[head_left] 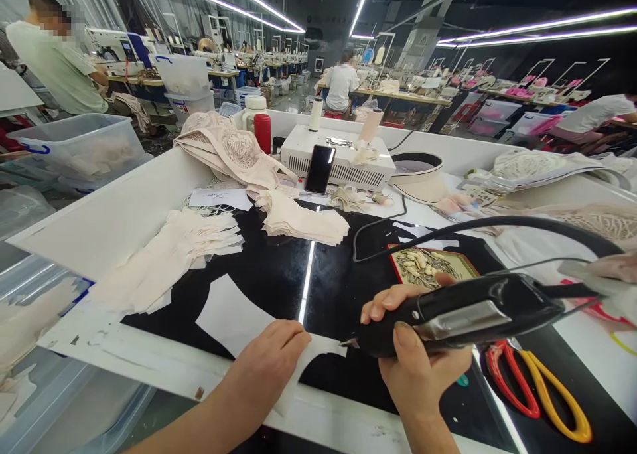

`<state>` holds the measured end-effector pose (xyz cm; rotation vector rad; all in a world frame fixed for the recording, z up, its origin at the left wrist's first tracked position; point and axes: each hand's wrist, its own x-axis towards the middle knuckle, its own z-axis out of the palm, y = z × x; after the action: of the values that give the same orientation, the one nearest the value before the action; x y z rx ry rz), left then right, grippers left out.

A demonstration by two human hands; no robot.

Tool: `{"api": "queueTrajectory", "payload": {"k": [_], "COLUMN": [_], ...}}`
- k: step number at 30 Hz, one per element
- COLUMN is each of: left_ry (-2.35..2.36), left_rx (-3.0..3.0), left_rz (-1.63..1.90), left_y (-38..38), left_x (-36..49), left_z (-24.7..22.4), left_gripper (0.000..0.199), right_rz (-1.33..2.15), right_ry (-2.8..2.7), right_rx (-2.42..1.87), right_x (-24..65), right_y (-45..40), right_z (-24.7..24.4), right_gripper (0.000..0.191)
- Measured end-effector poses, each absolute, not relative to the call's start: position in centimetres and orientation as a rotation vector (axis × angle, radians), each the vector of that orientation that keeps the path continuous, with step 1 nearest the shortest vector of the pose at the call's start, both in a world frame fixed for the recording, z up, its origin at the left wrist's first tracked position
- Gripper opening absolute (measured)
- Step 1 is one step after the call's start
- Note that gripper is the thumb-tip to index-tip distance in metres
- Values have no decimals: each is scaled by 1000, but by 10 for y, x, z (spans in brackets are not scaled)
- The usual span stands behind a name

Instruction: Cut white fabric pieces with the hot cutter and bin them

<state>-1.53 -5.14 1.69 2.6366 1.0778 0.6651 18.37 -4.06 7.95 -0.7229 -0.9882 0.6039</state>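
Observation:
My left hand [271, 361] is over a white, curved flat piece [233, 314] at the table's front edge, its fingers closed together on it. I cannot tell if the piece is fabric or paper. My right hand [418, 368] is wrapped round a black corded handheld power tool [478, 311] with a silver plate on its side. The tool's narrow tip points left and meets the end of a pale strip beside my left fingers. Scissors with red and yellow handles [552, 394] lie right of my right hand.
Stacks of cream fabric pieces [303, 218] lie across the black tabletop. A tray of sunflower seeds and nuts [428, 265], a phone [319, 168] and a white vented box [343, 155] stand further back. The tool's thick cord arches at right. Other people sit among sewing machines.

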Motion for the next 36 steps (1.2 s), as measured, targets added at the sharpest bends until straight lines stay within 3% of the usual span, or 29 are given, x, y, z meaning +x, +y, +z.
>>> {"api": "queueTrajectory", "payload": {"k": [15, 30, 36], "left_ry": [991, 966, 1072], "left_rx": [2586, 2845, 3014], "left_rz": [548, 587, 647], "left_y": [-42, -44, -60], "left_x": [-22, -21, -10], "left_z": [19, 28, 13], "left_gripper": [48, 40, 23], "right_rz": [595, 599, 605], "right_ry": [-988, -978, -991], "right_rx": [-735, -725, -763], "right_x": [181, 172, 172], "right_y": [-52, -60, -64], "right_z": [77, 82, 79], "right_gripper": [53, 52, 56]}}
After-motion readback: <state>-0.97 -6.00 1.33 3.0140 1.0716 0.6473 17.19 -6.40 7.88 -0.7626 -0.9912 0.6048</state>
